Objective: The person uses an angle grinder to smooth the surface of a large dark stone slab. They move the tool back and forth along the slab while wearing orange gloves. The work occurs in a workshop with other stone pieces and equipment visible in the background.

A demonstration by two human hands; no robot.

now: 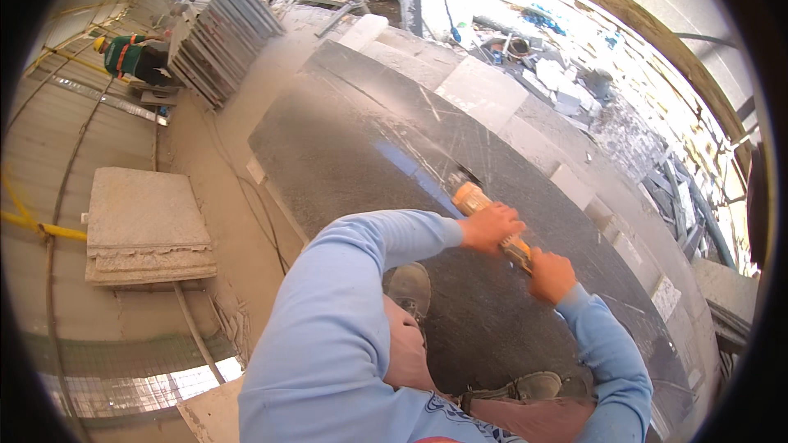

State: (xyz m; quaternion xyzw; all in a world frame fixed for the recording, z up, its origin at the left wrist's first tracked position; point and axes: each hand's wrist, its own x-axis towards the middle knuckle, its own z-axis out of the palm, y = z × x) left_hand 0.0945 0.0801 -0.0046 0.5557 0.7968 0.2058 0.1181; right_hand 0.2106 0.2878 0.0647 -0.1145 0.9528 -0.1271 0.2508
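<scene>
The person I'm watching crouches with both shoes (409,285) on the dark slab (328,168), and the grinder (469,198) sits over the slab's middle. The left hand (491,227) is wrapped round its body; the right hand (552,275) is clenched on its rear end. A blue strip (402,161) runs along the slab just beside the tool, and dust hangs over the slab's far end.

The disc (468,174) is only a dark blur, so I can't tell how deep it sits. If it's biting and the tool twists, it could jam and kick back; bare hands and loose sleeves (419,234) would be close by. Thick dust could hide the blue strip and let the disc wander. The cable (246,189) left of the slab could snag a foot that steps off there.
</scene>
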